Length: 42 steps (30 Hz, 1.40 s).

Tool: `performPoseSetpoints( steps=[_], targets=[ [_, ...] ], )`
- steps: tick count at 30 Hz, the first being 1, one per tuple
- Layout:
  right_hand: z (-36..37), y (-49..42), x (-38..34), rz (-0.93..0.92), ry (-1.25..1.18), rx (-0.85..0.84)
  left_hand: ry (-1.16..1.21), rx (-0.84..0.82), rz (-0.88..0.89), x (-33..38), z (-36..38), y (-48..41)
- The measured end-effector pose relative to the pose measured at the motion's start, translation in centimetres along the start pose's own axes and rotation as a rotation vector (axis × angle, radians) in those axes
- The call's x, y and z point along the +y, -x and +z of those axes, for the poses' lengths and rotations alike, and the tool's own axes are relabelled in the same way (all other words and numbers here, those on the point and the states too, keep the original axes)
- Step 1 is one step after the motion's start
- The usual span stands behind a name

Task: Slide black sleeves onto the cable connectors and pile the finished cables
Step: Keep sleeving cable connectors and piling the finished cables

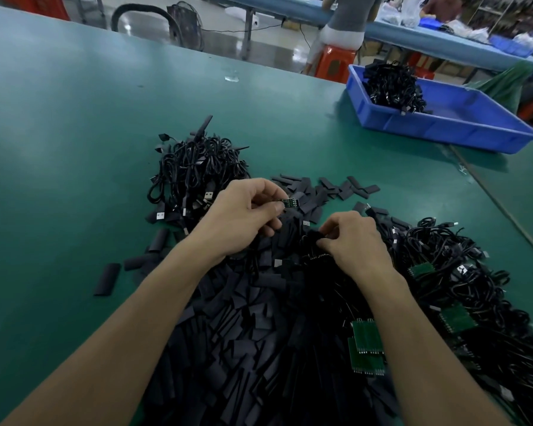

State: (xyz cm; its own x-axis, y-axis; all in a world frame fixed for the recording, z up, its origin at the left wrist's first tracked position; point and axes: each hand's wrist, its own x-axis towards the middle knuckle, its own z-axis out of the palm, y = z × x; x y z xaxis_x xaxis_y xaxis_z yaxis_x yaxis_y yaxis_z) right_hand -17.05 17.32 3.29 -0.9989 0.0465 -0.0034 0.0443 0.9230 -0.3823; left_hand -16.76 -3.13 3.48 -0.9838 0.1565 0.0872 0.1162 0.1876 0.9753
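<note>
My left hand (246, 215) pinches a small green board connector (290, 202) on a black cable, held just above the heap. My right hand (353, 238) has its fingertips curled on a black sleeve (313, 236) at the top of the big heap of loose black sleeves (253, 333) in front of me. A pile of coiled black cables (194, 173) lies behind my left hand. To the right spreads a tangle of cables with bare green boards (456, 318).
A blue bin (462, 130) holding a bundle of black cables stands at the back right of the green table (74, 149). Stray sleeves (106, 278) lie at the left. People sit at a far bench beyond the table edge.
</note>
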Motion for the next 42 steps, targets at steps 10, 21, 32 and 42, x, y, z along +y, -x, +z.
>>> performPoseSetpoints(
  steps=[10,21,32,42],
  targets=[
    [0.1,0.1,0.7,-0.219,-0.305,0.086,0.015,0.054,-0.023,-0.7,0.0,-0.2],
    [-0.6,1.6,0.0,-0.302,-0.689,0.142,-0.003,0.009,-0.025,-0.6,0.5,-0.1],
    [-1.1,1.8,-0.1,-0.315,-0.687,0.168,-0.099,-0.019,-0.035,-0.3,0.6,0.2],
    [-0.8,2.3,-0.6,-0.340,-0.680,0.220,-0.104,-0.033,-0.041,0.0,0.7,0.3]
  ],
)
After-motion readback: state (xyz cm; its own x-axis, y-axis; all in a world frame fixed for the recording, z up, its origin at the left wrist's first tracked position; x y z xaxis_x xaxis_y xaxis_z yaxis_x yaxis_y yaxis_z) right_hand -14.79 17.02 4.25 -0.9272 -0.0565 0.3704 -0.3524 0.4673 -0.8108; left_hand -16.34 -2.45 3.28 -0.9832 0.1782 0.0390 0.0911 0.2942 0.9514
